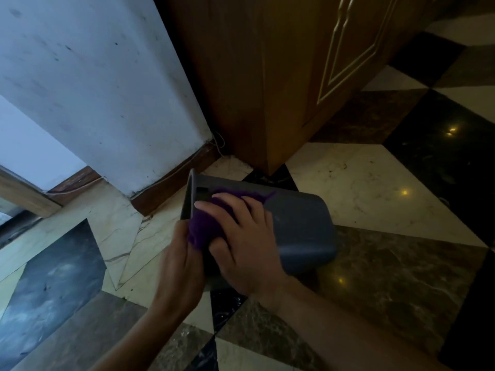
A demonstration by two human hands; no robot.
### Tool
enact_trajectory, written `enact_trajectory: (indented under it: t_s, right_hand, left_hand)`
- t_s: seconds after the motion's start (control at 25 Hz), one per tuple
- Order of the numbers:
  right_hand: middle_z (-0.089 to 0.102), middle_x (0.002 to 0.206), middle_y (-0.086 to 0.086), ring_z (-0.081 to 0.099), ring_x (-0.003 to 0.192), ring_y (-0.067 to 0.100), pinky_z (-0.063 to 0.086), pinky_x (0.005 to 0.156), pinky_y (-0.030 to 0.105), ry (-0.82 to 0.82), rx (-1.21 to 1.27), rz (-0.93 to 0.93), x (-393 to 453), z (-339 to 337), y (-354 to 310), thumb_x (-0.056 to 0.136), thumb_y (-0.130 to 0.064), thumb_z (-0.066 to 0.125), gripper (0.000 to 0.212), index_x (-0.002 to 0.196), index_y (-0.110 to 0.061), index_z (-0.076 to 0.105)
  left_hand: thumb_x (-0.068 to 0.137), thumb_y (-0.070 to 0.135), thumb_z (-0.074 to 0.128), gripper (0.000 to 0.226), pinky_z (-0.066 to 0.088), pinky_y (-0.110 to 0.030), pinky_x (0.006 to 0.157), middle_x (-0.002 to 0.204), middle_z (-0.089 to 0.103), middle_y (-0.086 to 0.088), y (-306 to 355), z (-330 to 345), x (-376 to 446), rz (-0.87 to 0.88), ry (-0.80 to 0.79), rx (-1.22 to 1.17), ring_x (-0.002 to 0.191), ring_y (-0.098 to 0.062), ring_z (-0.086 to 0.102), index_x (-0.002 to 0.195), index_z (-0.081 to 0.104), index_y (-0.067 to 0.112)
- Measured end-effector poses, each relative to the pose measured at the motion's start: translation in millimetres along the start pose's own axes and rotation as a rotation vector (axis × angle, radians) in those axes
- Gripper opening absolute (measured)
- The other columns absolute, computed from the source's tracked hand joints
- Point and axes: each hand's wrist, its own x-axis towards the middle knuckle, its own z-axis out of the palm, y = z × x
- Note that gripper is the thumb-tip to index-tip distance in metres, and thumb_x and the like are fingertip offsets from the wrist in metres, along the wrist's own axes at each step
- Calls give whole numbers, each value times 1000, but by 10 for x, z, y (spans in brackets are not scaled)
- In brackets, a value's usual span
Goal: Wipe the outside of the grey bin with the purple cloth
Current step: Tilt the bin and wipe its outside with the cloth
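The grey bin (300, 226) lies tipped on its side over the floor, its rim to the left and its base to the right. The purple cloth (203, 228) is pressed against the bin's upturned side near the rim and a handle slot. My right hand (241, 242) lies flat on the cloth with fingers spread. My left hand (179, 263) grips the bin's rim at its near left edge, touching the cloth's lower end. The bin's inside is hidden.
A white wall corner (107, 103) with brown skirting stands at the left. A wooden cabinet (267, 76) rises just behind the bin. The floor (375, 183) is polished tile in cream, black and brown. A thin cable runs along the skirting.
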Motion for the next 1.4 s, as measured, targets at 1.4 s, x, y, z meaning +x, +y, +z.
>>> enact_trajectory:
  t_s: [1.4]
  right_hand:
    - [56, 133, 6, 41, 113, 30, 42, 90, 43, 182, -219, 469, -442, -425, 1135, 86, -34, 34, 48, 123, -27, 64]
  left_hand:
    - [99, 39, 36, 50, 45, -37, 86, 123, 57, -22, 127, 175, 1771, -598, 63, 327, 100, -35, 56, 123, 54, -2]
